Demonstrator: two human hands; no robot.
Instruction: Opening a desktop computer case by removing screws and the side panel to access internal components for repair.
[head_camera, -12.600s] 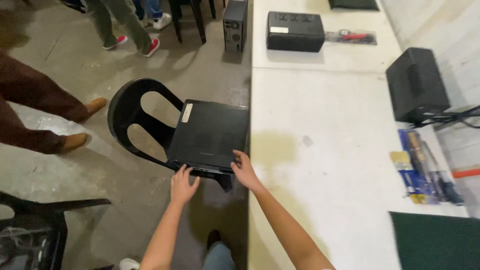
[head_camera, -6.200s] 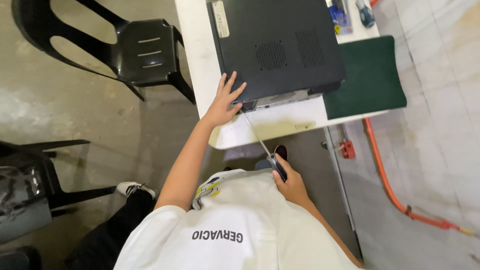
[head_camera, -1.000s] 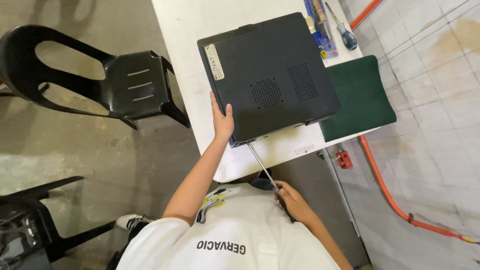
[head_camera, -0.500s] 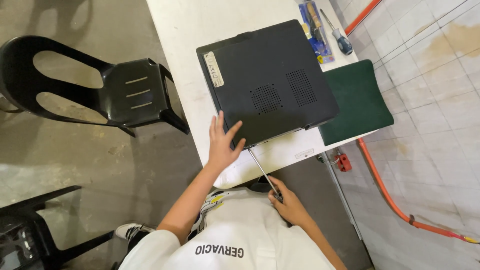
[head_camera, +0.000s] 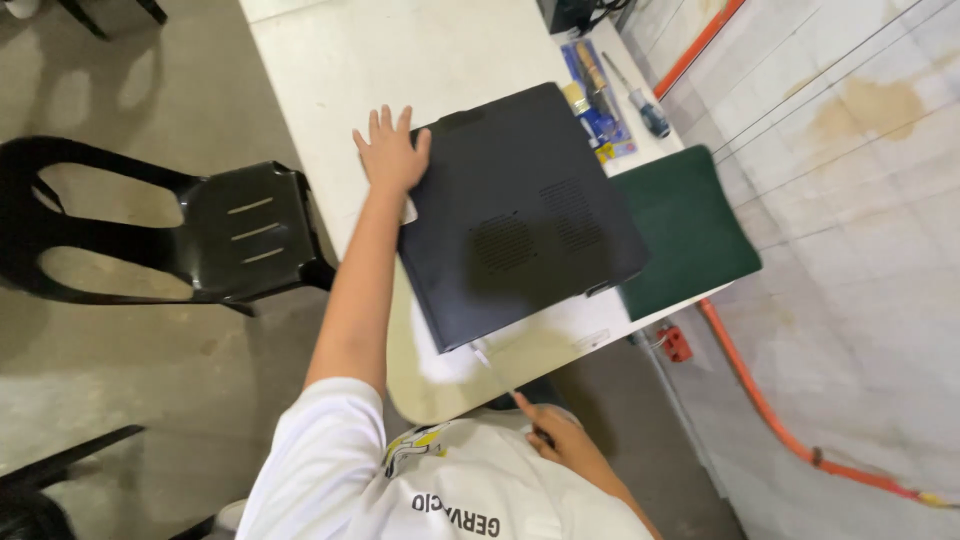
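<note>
On white table, black computer case flat, long axis diagonal

A black plastic chair stands beside the white desk. A green mat and packaged tools lie on it.

One black computer case lies on one white table; one green mat sits beside it; one black plastic chair is fully in view, with part of a second at the lower left; two hands show, left and right; one screwdriver; one orange pipe.
</note>
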